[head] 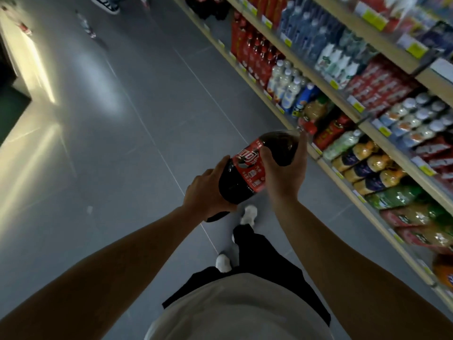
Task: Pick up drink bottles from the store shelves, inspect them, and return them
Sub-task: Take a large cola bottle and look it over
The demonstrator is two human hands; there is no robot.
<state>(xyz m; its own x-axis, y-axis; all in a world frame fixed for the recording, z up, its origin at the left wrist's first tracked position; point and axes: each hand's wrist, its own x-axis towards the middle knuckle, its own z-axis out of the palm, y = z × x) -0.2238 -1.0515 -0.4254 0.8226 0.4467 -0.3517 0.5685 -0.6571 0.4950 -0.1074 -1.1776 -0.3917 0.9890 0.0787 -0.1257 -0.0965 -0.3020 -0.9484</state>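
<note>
A large dark cola bottle [247, 165] with a red label lies tilted in both hands over the aisle floor, its neck end pointing toward the shelves. My left hand [208, 190] grips the bottle's base from below and the left. My right hand [284, 170] wraps the upper body, thumb across the label's edge. The cap is hidden behind my right fingers.
Wooden store shelves [343, 177] packed with drink bottles and cartons run along the right side. Grey tiled floor [110, 143] spreads to the left. Another person's shoes [105, 3] stand at the far end of the aisle. My own feet show below the bottle.
</note>
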